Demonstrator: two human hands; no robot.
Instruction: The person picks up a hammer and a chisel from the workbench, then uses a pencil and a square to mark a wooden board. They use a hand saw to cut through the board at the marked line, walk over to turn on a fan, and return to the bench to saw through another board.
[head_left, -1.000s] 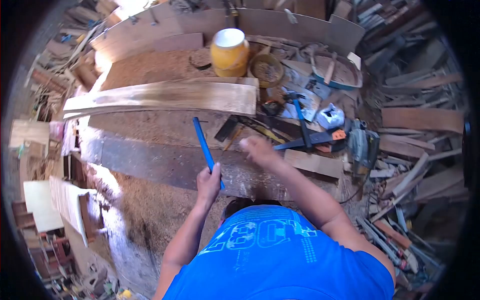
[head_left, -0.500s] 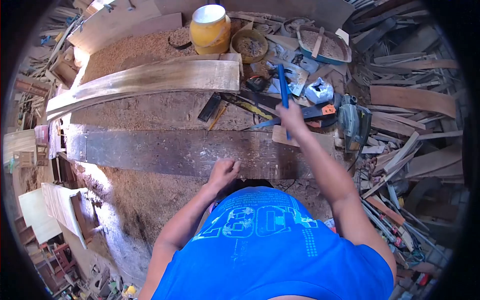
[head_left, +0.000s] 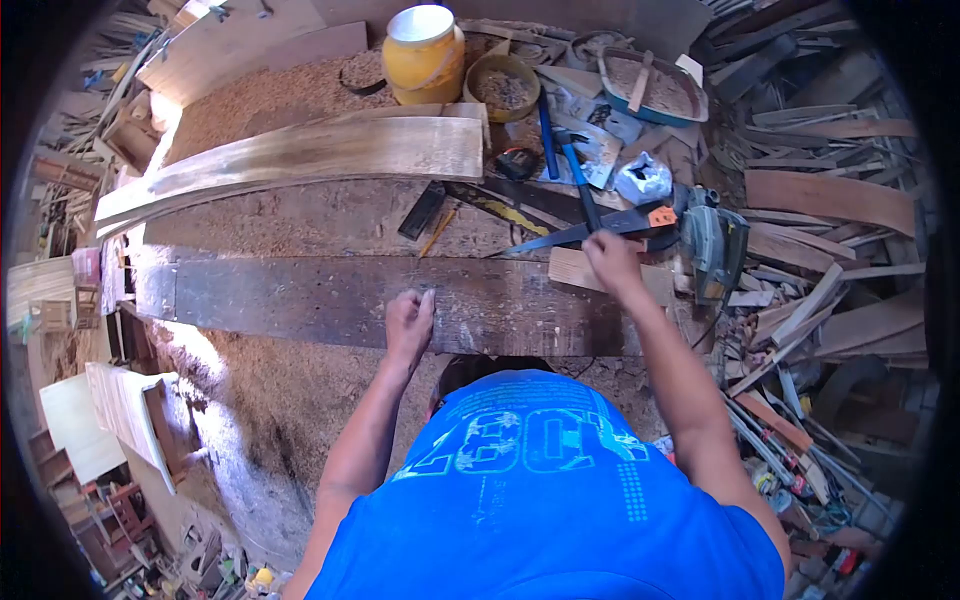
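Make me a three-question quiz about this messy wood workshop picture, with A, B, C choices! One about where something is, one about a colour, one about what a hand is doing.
1. Where is the yellow bucket?
A. at the far side of the bench, behind the pale plank
B. on the floor
C. in the right hand

2. What colour is the person's shirt?
A. red
B. blue
C. green

3. What is the left hand doing?
A. gripping a hammer
B. holding the bucket
C. resting closed on the dark board

Answers:
1 A: it stands beyond the pale plank.
2 B: the shirt is bright blue.
3 C: the fist sits on the board, no tool showing in it.
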